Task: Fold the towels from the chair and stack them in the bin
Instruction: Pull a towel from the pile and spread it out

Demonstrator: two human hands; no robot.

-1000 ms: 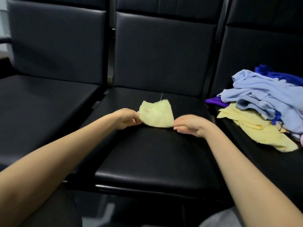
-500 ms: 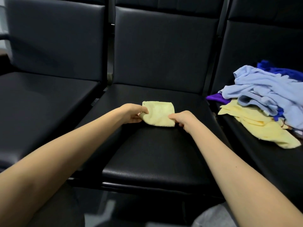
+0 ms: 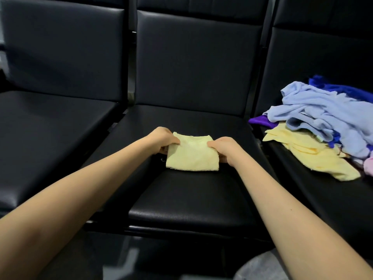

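Observation:
A small pale yellow towel [image 3: 191, 154], folded into a rough rectangle, lies on the seat of the middle black chair [image 3: 191, 199]. My left hand [image 3: 164, 141] grips its left edge and my right hand [image 3: 224, 148] grips its right edge, thumbs on top of the cloth. On the right chair [image 3: 323, 199] sits a loose pile of towels: light blue ones [image 3: 323, 112] on top, yellow ones [image 3: 310, 156] beneath, with dark blue [image 3: 343, 87] and purple [image 3: 260, 121] cloth showing at the edges. No bin is identifiable in view.
A third black chair [image 3: 50, 128] stands at the left with a bare seat. A pale grey blurred shape [image 3: 260, 267] shows at the bottom right, below the seat front. A bit of pink cloth [image 3: 368, 164] peeks out at the right edge.
The yellow towel was raised off the seat between my hands; it now lies flat and folded over, and both hands have closed in on its side edges.

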